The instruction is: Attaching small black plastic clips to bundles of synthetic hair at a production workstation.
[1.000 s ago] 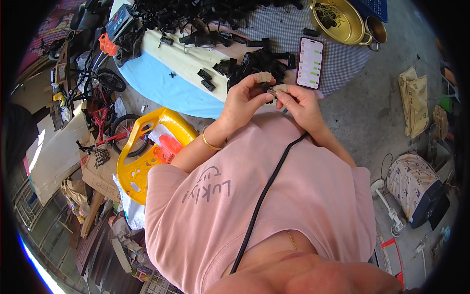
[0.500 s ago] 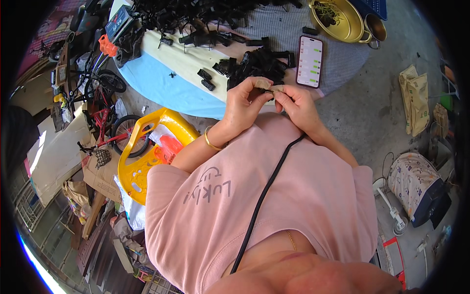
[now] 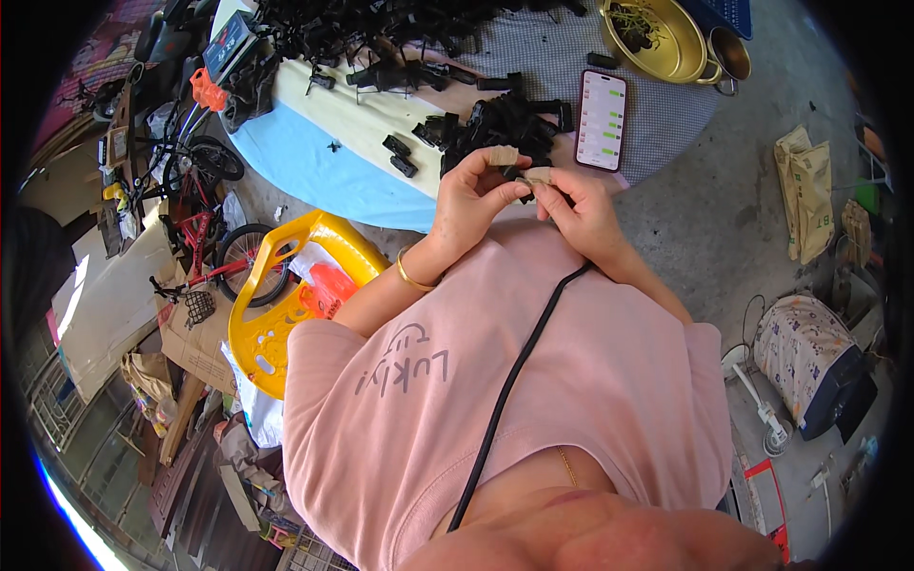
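At the near edge of the cloth-covered table (image 3: 314,181), my two hands meet over a small black part (image 3: 514,174). My left hand (image 3: 473,198) pinches it between thumb and a forefinger wrapped in beige tape. My right hand (image 3: 577,207), also with a taped forefinger, closes on the same part from the other side. Fingers cover most of it, so its shape is hard to make out. Just beyond lies a heap of black plastic pieces (image 3: 500,124). Two loose black pieces (image 3: 400,157) rest left of that heap.
A phone (image 3: 601,119) lies right of the heap. Farther back are a larger black pile (image 3: 333,29) and a gold-coloured pot (image 3: 681,62) with plant stems. A yellow plastic chair (image 3: 252,333) stands by my left arm; paper bags (image 3: 807,195) are on the floor to the right.
My fingertips have parted slightly and the left forefinger has lifted, so more of the black part shows between them. Both hands stay in nearly the same place.
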Motion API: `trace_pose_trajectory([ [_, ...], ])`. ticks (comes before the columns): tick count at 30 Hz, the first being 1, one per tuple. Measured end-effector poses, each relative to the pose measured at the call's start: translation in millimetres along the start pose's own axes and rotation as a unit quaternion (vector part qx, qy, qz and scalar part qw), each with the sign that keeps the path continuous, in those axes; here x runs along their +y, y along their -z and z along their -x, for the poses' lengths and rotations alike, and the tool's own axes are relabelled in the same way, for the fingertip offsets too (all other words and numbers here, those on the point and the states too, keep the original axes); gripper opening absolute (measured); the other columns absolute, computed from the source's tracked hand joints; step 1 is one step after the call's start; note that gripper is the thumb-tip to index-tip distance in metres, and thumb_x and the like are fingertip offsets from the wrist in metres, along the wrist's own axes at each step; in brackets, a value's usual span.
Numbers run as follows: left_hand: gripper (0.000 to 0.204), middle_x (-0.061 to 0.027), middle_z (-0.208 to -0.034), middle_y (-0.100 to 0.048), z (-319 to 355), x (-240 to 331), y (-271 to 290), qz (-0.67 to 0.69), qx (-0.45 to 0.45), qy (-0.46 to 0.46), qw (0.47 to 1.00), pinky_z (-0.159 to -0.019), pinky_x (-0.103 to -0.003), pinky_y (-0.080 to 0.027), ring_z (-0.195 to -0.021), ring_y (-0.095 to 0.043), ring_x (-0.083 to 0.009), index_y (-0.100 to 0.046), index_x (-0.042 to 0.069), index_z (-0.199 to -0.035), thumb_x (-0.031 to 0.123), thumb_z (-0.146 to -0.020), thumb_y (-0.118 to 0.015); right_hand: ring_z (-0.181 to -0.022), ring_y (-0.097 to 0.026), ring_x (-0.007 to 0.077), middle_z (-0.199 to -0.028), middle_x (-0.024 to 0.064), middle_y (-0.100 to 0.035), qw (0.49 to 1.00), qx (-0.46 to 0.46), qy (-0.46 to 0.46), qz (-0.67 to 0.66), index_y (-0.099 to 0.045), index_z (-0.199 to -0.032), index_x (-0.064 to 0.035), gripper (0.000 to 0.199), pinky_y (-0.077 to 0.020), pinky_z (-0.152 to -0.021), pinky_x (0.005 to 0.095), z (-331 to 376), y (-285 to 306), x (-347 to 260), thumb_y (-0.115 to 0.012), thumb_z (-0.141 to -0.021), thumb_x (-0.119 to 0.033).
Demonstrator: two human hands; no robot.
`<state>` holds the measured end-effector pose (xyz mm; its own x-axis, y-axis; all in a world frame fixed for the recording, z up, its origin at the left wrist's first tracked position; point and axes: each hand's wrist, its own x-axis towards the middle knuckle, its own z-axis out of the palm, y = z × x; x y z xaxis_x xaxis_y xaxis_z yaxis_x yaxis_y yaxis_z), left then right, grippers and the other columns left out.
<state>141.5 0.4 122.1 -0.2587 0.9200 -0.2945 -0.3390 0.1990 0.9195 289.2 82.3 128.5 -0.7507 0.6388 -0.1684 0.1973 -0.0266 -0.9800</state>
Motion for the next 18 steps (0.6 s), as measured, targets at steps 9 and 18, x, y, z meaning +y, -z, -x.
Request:
trace_pose_trajectory([
  [9,0.023,-0.0108,-0.105,-0.057,5.2,-12.2,6.2,-0.09,-0.049,-0.034,0.994,-0.081,-0.026,-0.047,-0.091,-0.057,-0.015,-0.052,-0.002,-0.101,-0.006,-0.079,-0.057,-0.057,-0.047,0.0041,-0.064,-0.0024,-0.053,1.0,0.022,-0.01,0.001,-0.06,-0.093,-0.0016,0.015,-0.0378,-0.051,0.0194,4.1,6.4,17.8,-0.055,-0.084,-0.013],
  [18,0.029,-0.0086,-0.103,-0.056,0.9,-5.9,6.6,-0.039,-0.148,0.136,0.979,-0.083,-0.026,-0.044,-0.089,-0.058,-0.0152,-0.05,-0.003,-0.11,-0.006,-0.081,-0.043,-0.072,-0.058,0.0289,-0.082,0.011,-0.058,0.865,0.238,-0.063,0.438,-0.05,-0.11,-0.0098,0.045,-0.0465,-0.064,0.0389,-11.2,61.1,96.2,-0.068,-0.07,-0.02],
])
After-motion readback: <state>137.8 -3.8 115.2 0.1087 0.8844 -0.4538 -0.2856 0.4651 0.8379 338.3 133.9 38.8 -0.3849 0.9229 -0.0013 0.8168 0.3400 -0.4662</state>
